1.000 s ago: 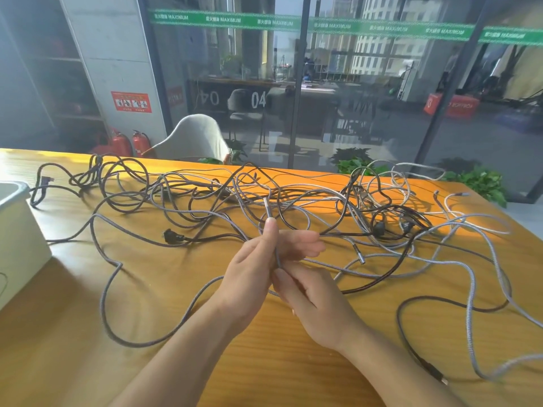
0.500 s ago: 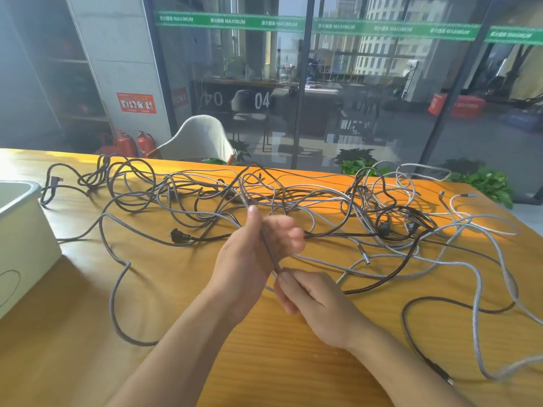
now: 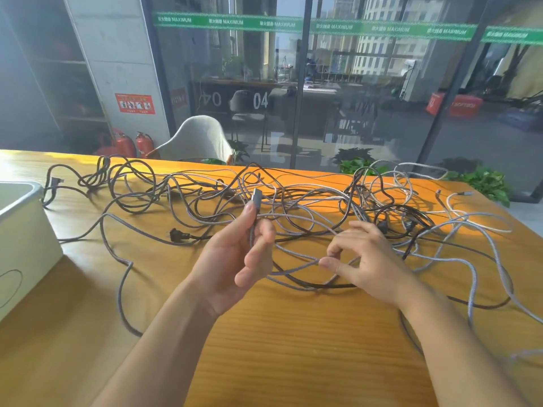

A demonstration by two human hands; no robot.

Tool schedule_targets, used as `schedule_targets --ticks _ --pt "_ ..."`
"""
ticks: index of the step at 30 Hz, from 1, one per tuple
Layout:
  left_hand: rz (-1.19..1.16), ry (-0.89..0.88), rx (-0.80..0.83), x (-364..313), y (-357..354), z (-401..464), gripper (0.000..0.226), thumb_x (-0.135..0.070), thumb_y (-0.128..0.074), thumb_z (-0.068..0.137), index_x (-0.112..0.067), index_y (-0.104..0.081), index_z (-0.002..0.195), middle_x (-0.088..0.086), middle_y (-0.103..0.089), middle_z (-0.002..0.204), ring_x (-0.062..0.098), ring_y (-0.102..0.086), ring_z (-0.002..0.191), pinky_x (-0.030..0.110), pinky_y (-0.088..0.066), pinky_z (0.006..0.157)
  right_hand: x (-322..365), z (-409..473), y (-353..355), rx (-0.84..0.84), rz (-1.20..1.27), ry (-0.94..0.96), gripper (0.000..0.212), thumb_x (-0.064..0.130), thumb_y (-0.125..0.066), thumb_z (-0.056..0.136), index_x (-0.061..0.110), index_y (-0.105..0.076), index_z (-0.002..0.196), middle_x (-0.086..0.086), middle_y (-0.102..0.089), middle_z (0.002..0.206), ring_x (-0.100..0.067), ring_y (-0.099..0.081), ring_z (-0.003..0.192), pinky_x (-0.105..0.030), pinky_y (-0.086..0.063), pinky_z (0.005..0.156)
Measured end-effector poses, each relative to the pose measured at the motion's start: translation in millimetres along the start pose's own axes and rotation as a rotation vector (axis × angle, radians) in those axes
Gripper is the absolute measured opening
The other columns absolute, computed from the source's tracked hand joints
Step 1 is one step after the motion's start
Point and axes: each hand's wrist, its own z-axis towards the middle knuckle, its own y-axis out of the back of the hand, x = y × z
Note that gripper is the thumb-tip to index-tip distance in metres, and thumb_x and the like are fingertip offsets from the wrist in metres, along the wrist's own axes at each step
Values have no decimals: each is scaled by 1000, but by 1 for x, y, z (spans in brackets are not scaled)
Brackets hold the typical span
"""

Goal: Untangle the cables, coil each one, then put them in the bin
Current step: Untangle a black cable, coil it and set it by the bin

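Note:
A tangle of grey, black and white braided cables (image 3: 308,207) sprawls across the wooden table (image 3: 293,333). My left hand (image 3: 235,257) pinches one grey cable just below its metal plug (image 3: 256,195), which sticks up above my thumb. The same grey cable (image 3: 293,267) runs rightward to my right hand (image 3: 364,262), whose thumb and forefinger pinch it a short way along. Both hands hover above the table in front of the tangle. The white bin (image 3: 20,239) stands at the left edge.
A black angled plug (image 3: 177,235) lies left of my left hand. Loose grey loops trail over the table's right side (image 3: 484,259) and off its near right edge. A white chair (image 3: 197,139) and a glass wall stand behind the table.
My hands have drawn apart: the right hand slid to the right along the grey cable, while the left hand keeps the plug end raised. The view shifted slightly.

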Motion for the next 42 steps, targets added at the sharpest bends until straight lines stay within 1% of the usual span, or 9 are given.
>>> schedule_targets --ticks 4,8,11,15,26,29,33,39,42 --pt "114 60 37 2 1 1 63 -43 -30 106 -11 -71 71 2 -53 46 6 -36 25 17 -22 36 4 0 8 -111 -94 100 36 76 -52 92 43 -57 81 26 -63 84 3 -58 100 -31 -14 125" --pt "286 105 20 6 2 3 65 -46 -31 105 -8 -73 72 10 -59 52 10 -34 26 18 -24 38 4 0 3 -280 -159 174 41 65 -66 91 28 -64 72 21 -56 67 -2 -55 71 -36 -32 117" --pt "437 74 1 13 1 6 63 -49 -34 102 -8 -75 77 15 -63 59 16 -37 32 23 -22 40 13 1 -1 -468 -139 140 48 56 -72 90 19 -60 62 16 -41 54 -11 -42 55 -30 -47 80" --pt "643 73 -8 22 -1 8 64 -51 -33 104 -5 -76 90 17 -70 73 21 -41 44 21 -34 48 40 1 -12 -506 0 12 50 52 -72 94 19 -50 62 14 -34 50 -10 -37 49 -32 -35 49" --pt "913 -88 -201 48 0 16 53 -37 -29 112 -17 -77 105 -4 -80 93 16 -74 87 27 -53 78 85 -8 -17 -216 636 -166 30 28 -47 101 13 -64 82 8 -54 64 -10 -51 63 -30 -48 61" --pt "849 -141 -213 50 -2 17 58 -36 -29 113 -5 -76 102 12 -77 94 28 -71 91 42 -55 90 87 -10 -22 -172 624 -130 24 29 -48 105 18 -67 94 11 -68 76 -10 -65 74 -37 -57 70" --pt "761 -177 -238 50 -6 16 57 -38 -30 112 -2 -75 108 22 -74 100 35 -70 95 40 -55 87 93 -10 -32 -140 588 -122 17 32 -53 109 23 -67 110 8 -72 91 -21 -68 83 -51 -57 76" --pt "602 -217 -307 49 -7 18 52 -37 -34 112 -7 -76 116 21 -76 109 42 -68 103 39 -57 83 90 -10 -34 -150 467 -49 22 38 -52 108 24 -63 96 9 -64 77 -18 -63 73 -44 -52 67" --pt "371 -229 -353 40 -3 19 53 -38 -33 112 -4 -73 119 16 -77 114 31 -73 112 33 -56 89 81 -10 -34 -86 339 18 31 37 -45 110 25 -55 84 13 -56 76 -16 -57 83 -33 -49 89"
